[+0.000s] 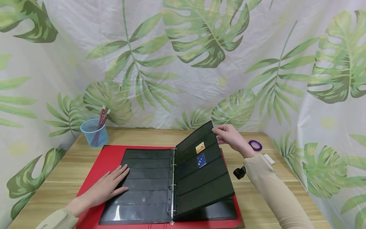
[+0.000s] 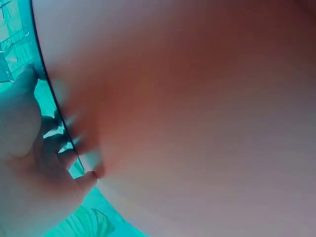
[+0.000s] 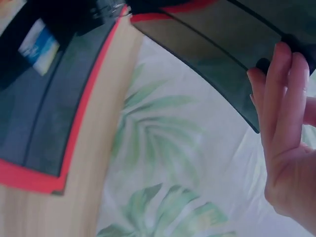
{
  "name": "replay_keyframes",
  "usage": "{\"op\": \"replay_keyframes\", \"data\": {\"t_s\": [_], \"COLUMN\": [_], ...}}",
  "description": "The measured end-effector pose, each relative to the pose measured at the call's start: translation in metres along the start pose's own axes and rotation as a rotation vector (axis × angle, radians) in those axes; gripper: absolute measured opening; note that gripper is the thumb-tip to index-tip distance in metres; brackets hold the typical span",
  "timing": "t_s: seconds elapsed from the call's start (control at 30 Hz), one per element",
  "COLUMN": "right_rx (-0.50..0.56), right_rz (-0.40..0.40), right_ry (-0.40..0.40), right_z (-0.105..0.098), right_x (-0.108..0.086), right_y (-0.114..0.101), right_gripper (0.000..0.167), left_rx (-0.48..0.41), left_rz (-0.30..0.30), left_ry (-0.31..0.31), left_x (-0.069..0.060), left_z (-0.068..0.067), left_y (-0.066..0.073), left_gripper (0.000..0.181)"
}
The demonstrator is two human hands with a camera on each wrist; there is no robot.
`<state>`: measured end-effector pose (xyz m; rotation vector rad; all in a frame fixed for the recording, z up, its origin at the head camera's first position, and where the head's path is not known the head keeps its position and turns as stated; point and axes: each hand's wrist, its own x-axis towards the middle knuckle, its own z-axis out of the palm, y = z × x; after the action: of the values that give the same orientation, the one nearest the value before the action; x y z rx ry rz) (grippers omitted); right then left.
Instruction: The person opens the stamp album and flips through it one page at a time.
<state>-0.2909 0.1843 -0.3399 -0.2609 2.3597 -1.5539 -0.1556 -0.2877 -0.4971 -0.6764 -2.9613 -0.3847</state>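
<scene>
Head view, raised page: The black pocket page (image 1: 206, 181) is standing tilted off the right side of the red binder (image 1: 95, 168), its inner edge sitting on the metal rings (image 1: 172, 187).
Cards: An orange card (image 1: 200, 148) and a blue card (image 1: 201, 160) are showing in its strips.
Right hand: The right hand (image 1: 230, 136) is pinching the page's outer edge near its far corner.
Left hand: The left hand (image 1: 110, 184) is resting palm down, fingers loosely spread, across the red cover and the outer edge of the left page (image 1: 147, 184).
Key relation: The raised page is lying left of and nearer than the right hand, its long axis running near to far along the rings; the right hand is nearer to it, the left hand is resting beyond the rings.
Counter: On the counter (image 1: 51, 190), a blue cup (image 1: 94, 140) with pencils (image 1: 103, 118) is standing far left; a purple ring (image 1: 259, 147) and a white block (image 1: 269, 159) are lying far right.
Left wrist view: Fingertips are meeting the edge of a blurred, pinkish surface; I cannot tell what it is.
Right wrist view: Extended fingers are lying against the raised page, with the leafy cloth (image 3: 163, 133) showing beyond.
</scene>
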Motion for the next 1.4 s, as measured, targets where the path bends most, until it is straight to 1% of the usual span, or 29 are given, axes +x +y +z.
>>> {"op": "replay_keyframes", "data": {"t_s": [0.17, 0.3, 0.47, 0.57, 0.63, 0.7, 0.83, 0.9, 0.97, 1.03, 1.07, 1.13, 1.23, 1.3, 1.33, 1.4], "right_rx": [0.000, -0.019, -0.047, -0.042, -0.028, -0.019, -0.008, -0.017, -0.018, -0.020, -0.019, -0.012, -0.006, -0.006, -0.005, 0.003], "right_rz": [-0.014, -0.020, -0.020, -0.030, -0.034, -0.035, -0.030, -0.029, -0.026, -0.027, -0.028, -0.032, -0.044, -0.051, -0.054, -0.053], "right_ry": [-0.008, -0.006, 0.004, 0.009, 0.008, 0.010, 0.010, 0.011, 0.011, 0.011, 0.010, 0.013, 0.018, 0.019, 0.019, 0.016], "right_z": [0.013, 0.023, 0.033, 0.039, 0.042, 0.045, 0.050, 0.052, 0.054, 0.056, 0.057, 0.060, 0.063, 0.066, 0.067, 0.070], "right_x": [0.006, 0.010, 0.015, 0.017, 0.019, 0.021, 0.024, 0.025, 0.026, 0.027, 0.027, 0.027, 0.027, 0.026, 0.026, 0.026], "right_y": [-0.021, -0.034, -0.045, -0.049, -0.051, -0.053, -0.057, -0.058, -0.060, -0.061, -0.062, -0.063, -0.066, -0.068, -0.069, -0.071], "right_gripper": [0.044, 0.043, 0.043, 0.040, 0.038, 0.037, 0.035, 0.036, 0.037, 0.039, 0.039, 0.039, 0.037, 0.037, 0.036, 0.036], "left_rx": [-0.030, -0.050, -0.034, -0.031, -0.041, -0.058, -0.123, -0.187, -0.292, -0.418, -0.479, -0.612, -0.784, -0.860, -0.876, -0.867], "left_rz": [0.013, 0.026, 0.062, 0.092, 0.110, 0.135, 0.177, 0.190, 0.181, 0.141, 0.111, 0.039, -0.057, -0.100, -0.110, -0.121], "left_ry": [0.000, -0.010, -0.001, 0.042, 0.084, 0.138, 0.240, 0.278, 0.287, 0.263, 0.240, 0.168, 0.044, -0.021, -0.042, -0.060], "left_x": [0.001, 0.003, 0.010, 0.019, 0.027, 0.038, 0.063, 0.075, 0.087, 0.097, 0.101, 0.110, 0.121, 0.126, 0.128, 0.131], "left_z": [-0.001, -0.005, -0.019, -0.030, -0.040, -0.050, -0.074, -0.085, -0.097, -0.108, -0.113, -0.122, -0.128, -0.129, -0.129, -0.127], "left_y": [-0.002, -0.004, 0.001, 0.011, 0.021, 0.034, 0.069, 0.089, 0.110, 0.130, 0.139, 0.156, 0.175, 0.184, 0.188, 0.196], "left_gripper": [0.076, 0.076, 0.074, 0.072, 0.069, 0.067, 0.059, 0.053, 0.044, 0.035, 0.031, 0.026, 0.029, 0.032, 0.033, 0.034]}}
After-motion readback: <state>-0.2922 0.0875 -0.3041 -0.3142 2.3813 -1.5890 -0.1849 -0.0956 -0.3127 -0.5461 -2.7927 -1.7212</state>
